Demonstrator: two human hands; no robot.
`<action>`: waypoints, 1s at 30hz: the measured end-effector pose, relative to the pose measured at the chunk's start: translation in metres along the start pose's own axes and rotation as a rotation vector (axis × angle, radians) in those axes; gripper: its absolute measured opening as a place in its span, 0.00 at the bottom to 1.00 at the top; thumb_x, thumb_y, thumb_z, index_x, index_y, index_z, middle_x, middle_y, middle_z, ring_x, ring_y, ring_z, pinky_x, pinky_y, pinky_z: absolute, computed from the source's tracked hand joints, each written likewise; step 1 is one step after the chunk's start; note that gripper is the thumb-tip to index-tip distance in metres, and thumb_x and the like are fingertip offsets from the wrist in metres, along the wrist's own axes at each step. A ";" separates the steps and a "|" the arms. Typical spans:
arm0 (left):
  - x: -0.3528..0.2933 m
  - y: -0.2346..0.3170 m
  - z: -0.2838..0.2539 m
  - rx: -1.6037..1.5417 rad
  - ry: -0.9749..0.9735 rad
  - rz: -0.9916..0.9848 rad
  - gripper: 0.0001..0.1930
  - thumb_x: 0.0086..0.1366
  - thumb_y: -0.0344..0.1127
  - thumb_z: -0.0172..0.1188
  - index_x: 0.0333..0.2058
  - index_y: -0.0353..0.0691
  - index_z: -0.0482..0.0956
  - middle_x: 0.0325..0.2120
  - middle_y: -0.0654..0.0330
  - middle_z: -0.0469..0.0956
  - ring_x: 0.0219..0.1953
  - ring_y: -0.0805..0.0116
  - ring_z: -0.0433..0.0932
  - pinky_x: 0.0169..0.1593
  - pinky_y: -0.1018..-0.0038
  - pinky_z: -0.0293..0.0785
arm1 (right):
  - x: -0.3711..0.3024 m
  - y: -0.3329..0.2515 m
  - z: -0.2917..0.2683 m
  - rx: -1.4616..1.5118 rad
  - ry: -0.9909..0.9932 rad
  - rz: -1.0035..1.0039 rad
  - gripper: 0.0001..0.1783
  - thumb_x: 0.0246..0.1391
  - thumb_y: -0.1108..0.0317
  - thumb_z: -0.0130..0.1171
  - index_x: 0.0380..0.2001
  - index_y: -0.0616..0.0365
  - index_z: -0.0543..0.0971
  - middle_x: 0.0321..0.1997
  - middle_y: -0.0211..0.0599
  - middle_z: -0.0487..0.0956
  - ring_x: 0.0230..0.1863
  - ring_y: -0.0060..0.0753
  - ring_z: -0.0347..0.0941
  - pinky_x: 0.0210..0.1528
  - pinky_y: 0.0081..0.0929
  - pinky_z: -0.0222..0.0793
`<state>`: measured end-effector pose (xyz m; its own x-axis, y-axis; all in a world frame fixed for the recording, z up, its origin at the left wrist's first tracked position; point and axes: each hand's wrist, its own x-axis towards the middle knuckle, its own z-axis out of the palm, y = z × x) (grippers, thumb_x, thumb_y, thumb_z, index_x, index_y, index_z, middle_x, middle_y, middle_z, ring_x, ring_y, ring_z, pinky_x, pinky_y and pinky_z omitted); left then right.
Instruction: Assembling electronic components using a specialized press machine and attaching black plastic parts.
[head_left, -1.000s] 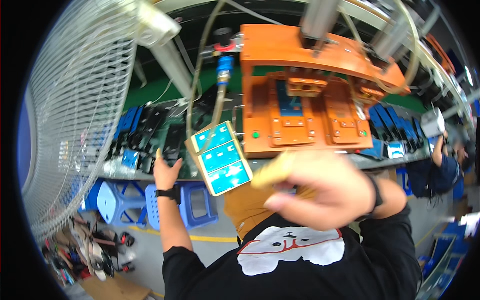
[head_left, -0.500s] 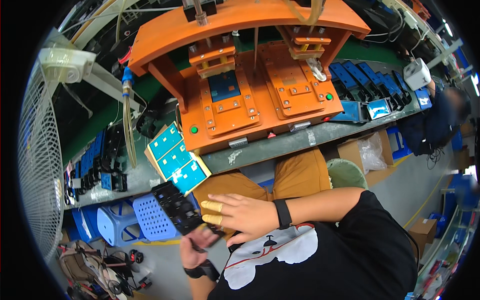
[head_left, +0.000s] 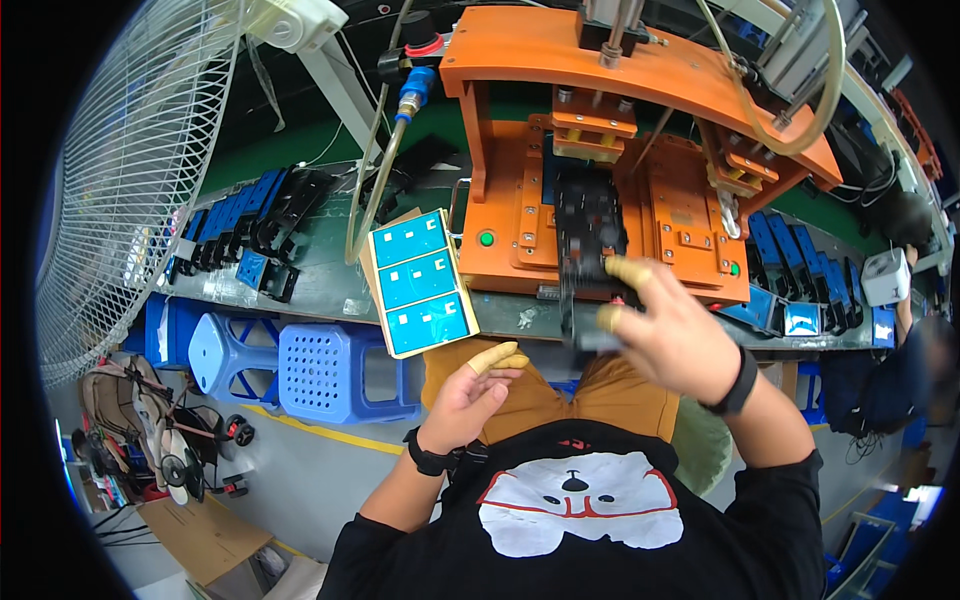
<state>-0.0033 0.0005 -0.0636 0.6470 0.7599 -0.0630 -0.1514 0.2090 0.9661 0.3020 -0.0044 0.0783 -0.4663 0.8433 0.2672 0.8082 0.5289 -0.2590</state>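
Observation:
My right hand [head_left: 668,332], with yellowish finger cots, grips the near end of a black plastic housing [head_left: 590,222]. The housing is held upright over the left fixture of an orange two-station press [head_left: 625,68] and hides much of that station; motion smears it a little. Whether it touches the fixture I cannot tell. Over my lap my left hand [head_left: 466,398] hovers with nothing in it, its cot-covered fingers stretched out and thumb apart. Just beyond it lies a board of blue adhesive sheets [head_left: 418,272] with small white cut-outs, overhanging the bench edge.
Rows of black housings with blue faces [head_left: 235,215] stand on the bench at left, more [head_left: 800,255] at right. A fan [head_left: 140,170] is at far left. Blue stools [head_left: 330,372] stand under the bench. Air hoses hang by the press. Another person [head_left: 880,375] is at far right.
The black housing has gone from my left hand near my lap to my right hand at the press. My left hand has let go of it. The view has swung left.

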 end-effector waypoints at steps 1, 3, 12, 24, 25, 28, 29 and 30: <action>-0.001 -0.005 -0.004 -0.015 0.084 -0.039 0.28 0.71 0.29 0.60 0.68 0.33 0.65 0.60 0.51 0.75 0.61 0.60 0.75 0.65 0.65 0.69 | 0.015 0.012 0.004 -0.002 0.015 0.009 0.14 0.48 0.72 0.67 0.41 0.55 0.80 0.61 0.60 0.72 0.59 0.62 0.71 0.60 0.46 0.72; 0.004 -0.004 -0.012 0.341 0.185 0.112 0.29 0.69 0.31 0.62 0.67 0.34 0.66 0.58 0.50 0.76 0.61 0.57 0.75 0.65 0.64 0.68 | 0.042 0.039 0.018 -0.049 0.043 0.014 0.15 0.49 0.71 0.67 0.43 0.55 0.79 0.61 0.58 0.73 0.60 0.61 0.70 0.61 0.46 0.72; 0.009 -0.019 -0.089 1.325 0.580 0.129 0.54 0.45 0.43 0.83 0.69 0.38 0.62 0.68 0.39 0.58 0.71 0.33 0.55 0.71 0.42 0.55 | 0.081 0.065 0.037 -0.115 -0.038 0.016 0.40 0.52 0.62 0.69 0.63 0.72 0.68 0.59 0.60 0.76 0.59 0.62 0.72 0.65 0.47 0.67; 0.013 -0.010 -0.129 1.230 0.468 0.109 0.55 0.42 0.40 0.84 0.69 0.41 0.63 0.68 0.41 0.58 0.69 0.34 0.57 0.70 0.49 0.60 | 0.084 0.026 0.020 -0.241 -0.041 0.026 0.49 0.48 0.52 0.73 0.65 0.72 0.66 0.65 0.61 0.71 0.69 0.64 0.63 0.73 0.48 0.60; 0.012 -0.008 -0.127 1.260 0.471 0.089 0.54 0.43 0.43 0.83 0.69 0.41 0.64 0.68 0.41 0.59 0.69 0.35 0.58 0.71 0.47 0.58 | 0.079 0.008 0.024 -0.202 0.020 0.015 0.47 0.51 0.54 0.72 0.67 0.69 0.65 0.68 0.61 0.69 0.70 0.63 0.63 0.73 0.49 0.60; 0.017 -0.003 -0.119 1.360 0.482 0.169 0.49 0.48 0.46 0.81 0.66 0.39 0.66 0.66 0.44 0.63 0.69 0.36 0.60 0.71 0.44 0.54 | 0.072 -0.036 0.057 0.196 0.089 -0.132 0.38 0.52 0.55 0.72 0.61 0.66 0.72 0.64 0.62 0.72 0.52 0.59 0.80 0.53 0.44 0.79; 0.022 -0.007 -0.119 1.358 0.472 0.170 0.49 0.48 0.46 0.81 0.66 0.39 0.66 0.66 0.44 0.63 0.69 0.36 0.60 0.71 0.44 0.54 | 0.078 -0.043 0.074 0.254 0.041 -0.024 0.39 0.53 0.54 0.70 0.61 0.66 0.70 0.65 0.66 0.70 0.46 0.61 0.81 0.46 0.43 0.81; 0.025 -0.014 -0.116 1.342 0.503 0.221 0.46 0.50 0.44 0.79 0.65 0.38 0.68 0.65 0.45 0.65 0.69 0.36 0.60 0.71 0.44 0.54 | 0.083 -0.051 0.090 0.319 -0.011 0.078 0.39 0.55 0.54 0.69 0.62 0.67 0.69 0.66 0.69 0.68 0.41 0.63 0.83 0.40 0.43 0.82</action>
<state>-0.0719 0.0879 -0.1073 0.3352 0.8902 0.3085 0.7720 -0.4472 0.4517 0.1899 0.0470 0.0305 -0.4121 0.8827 0.2257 0.6889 0.4640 -0.5569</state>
